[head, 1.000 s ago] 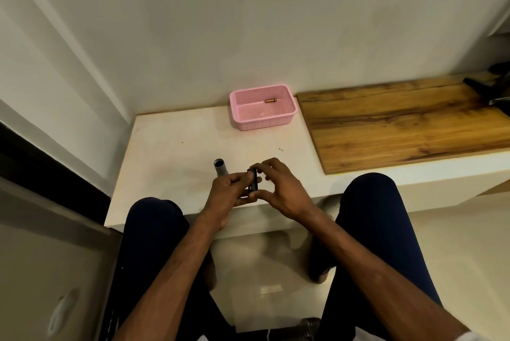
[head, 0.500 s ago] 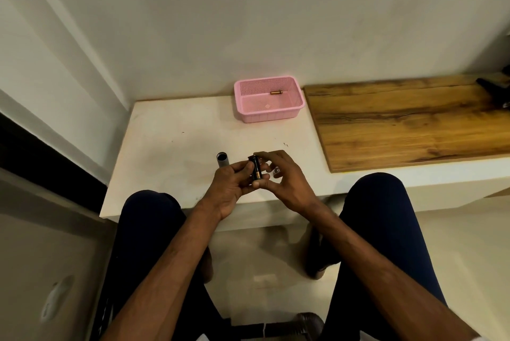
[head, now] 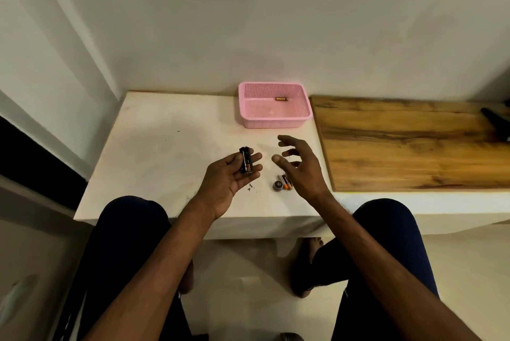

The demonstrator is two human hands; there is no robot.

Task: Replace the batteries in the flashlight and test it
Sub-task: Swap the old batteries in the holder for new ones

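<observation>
My left hand (head: 230, 179) is turned palm up over the white table (head: 165, 153). It holds a black battery holder (head: 246, 164), showing a copper-coloured battery, between thumb and fingers. My right hand (head: 300, 169) hovers to the right of it with fingers spread and nothing in them. Below that hand, on the table, lie a round dark cap (head: 277, 185) and some orange-tipped batteries (head: 286, 182), partly hidden by the hand. The flashlight tube is not in view.
A pink basket (head: 248, 117) stands at the back of the table with one copper battery (head: 281, 99) inside. A wooden board (head: 414, 144) lies on the right, with a dark object (head: 496, 122) at its far end. My knees are under the table's front edge.
My right hand has let go of the battery holder and moved off to the right, fingers spread. My left hand has turned palm up. The grey tube it held has gone from view.
</observation>
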